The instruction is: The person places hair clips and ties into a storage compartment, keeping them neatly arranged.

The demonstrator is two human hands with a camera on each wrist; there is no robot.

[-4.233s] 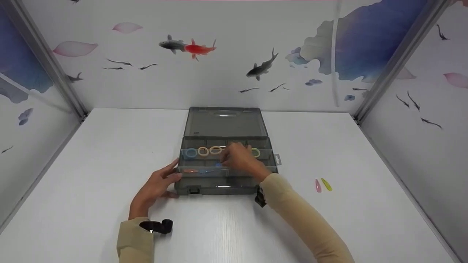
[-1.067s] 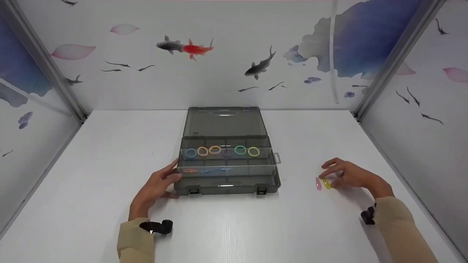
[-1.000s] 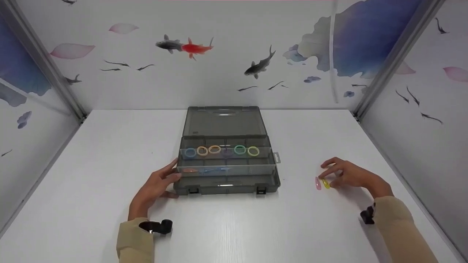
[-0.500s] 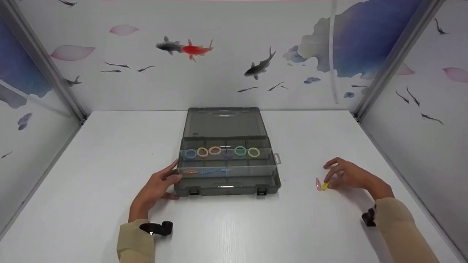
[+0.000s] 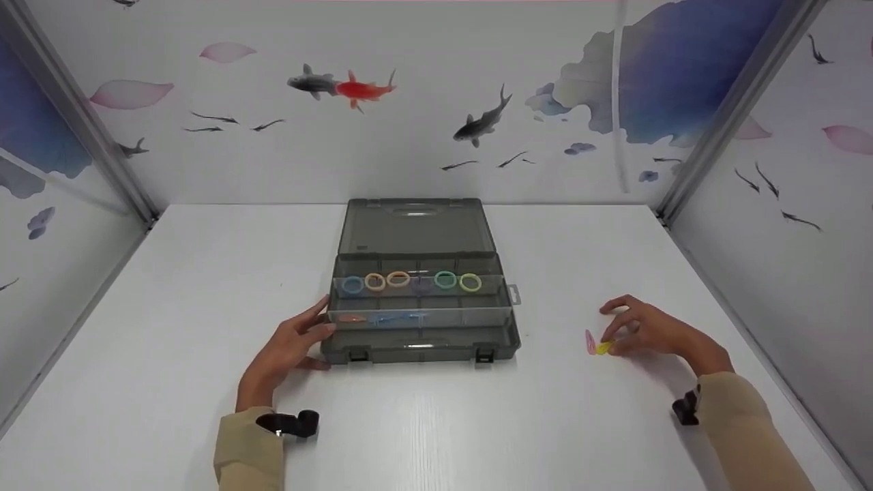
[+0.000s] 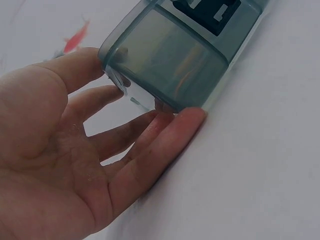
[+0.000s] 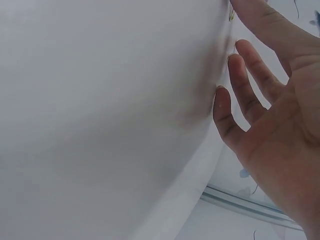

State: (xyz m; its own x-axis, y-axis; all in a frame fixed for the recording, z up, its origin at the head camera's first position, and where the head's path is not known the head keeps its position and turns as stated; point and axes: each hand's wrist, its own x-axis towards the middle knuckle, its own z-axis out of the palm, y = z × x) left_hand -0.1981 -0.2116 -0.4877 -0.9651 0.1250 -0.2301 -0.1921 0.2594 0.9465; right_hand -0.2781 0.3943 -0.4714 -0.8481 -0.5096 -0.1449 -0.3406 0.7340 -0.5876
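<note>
A grey see-through compartment box (image 5: 421,353) lies with its lid (image 5: 417,228) folded back. My left hand (image 5: 283,351) rests against its left side, fingers lightly bent at the corner in the left wrist view. Far to the right, thumb and forefinger of my right hand (image 5: 655,332) pinch a yellow hair clip (image 5: 603,348) at the tabletop; the other fingers stay loose. Just left of it lies a pink hair clip (image 5: 590,342). In the right wrist view only a sliver of the yellow clip shows beside the thumb.
Coloured hair ties stand in a row in the box, among them a green one (image 5: 445,279) and a yellow one (image 5: 470,282). An orange clip (image 5: 352,318) and blue clips (image 5: 395,318) lie in a nearer row. Printed walls bound the white table (image 5: 423,423).
My right hand has left the box for the two clips at the right and now pinches the yellow one, which has turned and shifted slightly toward the pink. My left hand has stayed put.
</note>
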